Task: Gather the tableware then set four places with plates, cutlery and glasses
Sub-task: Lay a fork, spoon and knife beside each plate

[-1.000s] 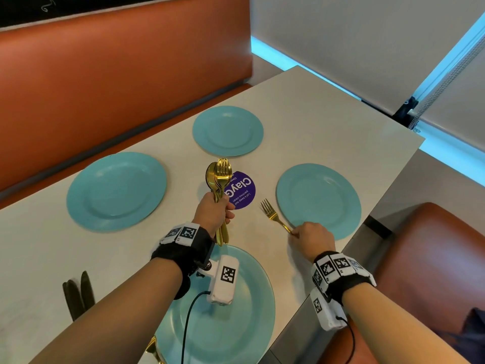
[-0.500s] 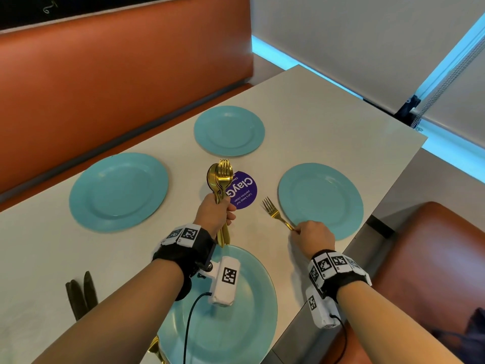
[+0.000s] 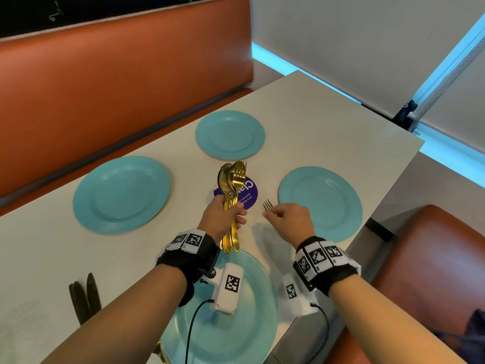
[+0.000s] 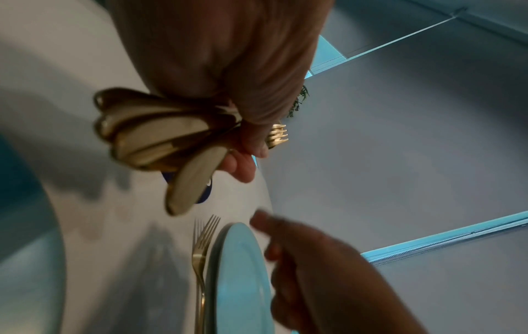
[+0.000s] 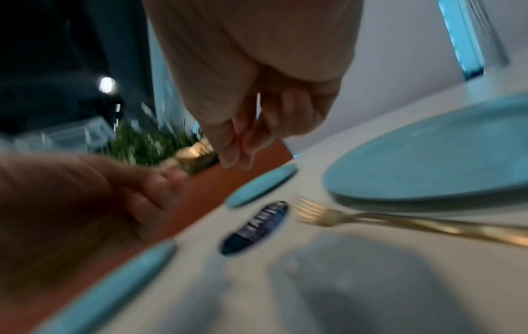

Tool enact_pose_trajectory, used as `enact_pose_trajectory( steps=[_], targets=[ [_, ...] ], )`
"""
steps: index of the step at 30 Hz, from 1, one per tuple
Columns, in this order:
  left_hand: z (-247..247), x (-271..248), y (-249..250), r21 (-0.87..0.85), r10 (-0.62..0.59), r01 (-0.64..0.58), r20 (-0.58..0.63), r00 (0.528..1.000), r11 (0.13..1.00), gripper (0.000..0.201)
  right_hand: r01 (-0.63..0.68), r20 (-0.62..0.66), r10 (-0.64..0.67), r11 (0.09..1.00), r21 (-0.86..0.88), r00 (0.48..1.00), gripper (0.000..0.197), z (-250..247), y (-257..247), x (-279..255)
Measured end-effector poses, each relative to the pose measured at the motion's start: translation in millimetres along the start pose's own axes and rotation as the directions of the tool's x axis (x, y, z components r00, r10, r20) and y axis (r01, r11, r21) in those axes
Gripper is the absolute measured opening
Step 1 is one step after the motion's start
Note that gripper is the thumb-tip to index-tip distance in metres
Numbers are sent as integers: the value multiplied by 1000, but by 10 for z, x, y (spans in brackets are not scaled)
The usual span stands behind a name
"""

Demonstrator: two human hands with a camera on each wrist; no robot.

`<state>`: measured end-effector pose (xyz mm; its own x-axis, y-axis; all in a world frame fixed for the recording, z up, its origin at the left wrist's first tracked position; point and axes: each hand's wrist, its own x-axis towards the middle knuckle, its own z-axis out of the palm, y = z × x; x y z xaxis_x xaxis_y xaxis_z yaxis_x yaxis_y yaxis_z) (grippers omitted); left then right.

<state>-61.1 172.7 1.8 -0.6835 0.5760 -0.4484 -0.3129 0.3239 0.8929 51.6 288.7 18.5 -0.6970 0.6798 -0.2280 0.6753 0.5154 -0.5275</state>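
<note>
Four teal plates lie on the white table: far (image 3: 230, 134), left (image 3: 121, 194), right (image 3: 320, 203) and near (image 3: 236, 324). My left hand (image 3: 231, 215) grips a bundle of gold forks and spoons (image 3: 233, 179) upright over the table's middle; their handles (image 4: 148, 135) fan out below the fist. A single gold fork (image 3: 267, 205) lies flat on the table just left of the right plate, tines pointing away, also seen as the fork (image 5: 371, 222) (image 4: 200, 253). My right hand (image 3: 275, 214) hovers above that fork's handle, fingers loosely curled and holding nothing.
A round purple sticker (image 3: 246, 195) sits at the table's centre. Dark slim objects (image 3: 84, 298) lie near the front left edge. An orange bench (image 3: 118, 88) runs along the far side and an orange seat (image 3: 433, 258) stands right of the table edge.
My right hand has let go of the fork beside the right plate and lifted off it. The left hand keeps its bundle in nearly the same spot.
</note>
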Motion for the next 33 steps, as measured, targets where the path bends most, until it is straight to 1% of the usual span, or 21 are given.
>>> enact_pose_trajectory(
  steps=[2,4,5,6,8,10,11,13,14,15,16,18,21,23,25,27,29,31,33],
  targets=[
    [29,-44,28,-2,27,-27,40,999,1000,16,15,33,-20,988,156,999,32,-30,-228,34],
    [44,-102,60,-4,54,-54,88,995,999,8,-5,63,-11,969,246,998,32,-45,-382,54],
    [43,-135,73,-7,64,-64,110,992,998,9,-17,72,-1,965,261,997,31,-47,-430,59],
    [37,-166,83,-13,68,-67,128,989,998,11,-28,79,8,967,253,997,30,-44,-464,68],
    [-2,-229,87,-18,66,-64,151,986,998,13,-35,79,20,983,183,997,33,-34,-507,64],
    [-73,-292,80,-30,58,-54,167,984,998,13,-21,39,17,995,93,999,37,-20,-552,24],
    [-115,-317,75,-36,52,-47,179,982,998,12,4,6,-4,999,46,1000,36,-8,-571,-10],
    [-199,-365,69,-27,43,-38,203,978,999,10,104,-53,-105,994,-16,993,25,19,-607,-92],
    [-241,-389,72,-18,38,-36,212,976,999,12,170,-61,-171,985,-27,983,14,27,-625,-139],
    [-281,-417,79,-7,34,-33,222,974,999,13,241,-53,-243,969,-48,969,11,27,-649,-197],
    [-321,-450,89,4,33,-35,233,972,999,14,312,-28,-315,946,-87,949,17,33,-659,-246],
    [-405,-525,105,26,36,-44,252,967,999,19,416,26,-418,891,-184,908,22,36,-688,-336],
    [-541,-626,78,70,23,-39,226,974,997,16,504,141,-486,799,-327,862,26,30,-766,-467],
    [-628,-674,21,134,7,-34,195,981,990,19,563,229,-515,732,-384,826,27,39,-857,-543],
    [-711,-724,-33,195,4,-43,199,980,980,25,611,308,-528,672,-419,792,26,56,-968,-604],
    [-796,-783,-68,223,-3,-46,215,977,974,28,643,386,-514,611,-462,766,25,100,-1065,-644],
    [-879,-828,-95,242,-15,-43,232,973,969,25,662,448,-488,569,-488,749,25,154,-1136,-650],
    [-957,-849,-87,252,-27,-33,230,973,967,18,667,483,-464,572,-478,743,24,208,-1185,-612],
    [-1041,-819,-24,251,-41,-4,172,984,968,12,644,494,-424,606,-468,759,22,242,-1194,-527]
  ],
)
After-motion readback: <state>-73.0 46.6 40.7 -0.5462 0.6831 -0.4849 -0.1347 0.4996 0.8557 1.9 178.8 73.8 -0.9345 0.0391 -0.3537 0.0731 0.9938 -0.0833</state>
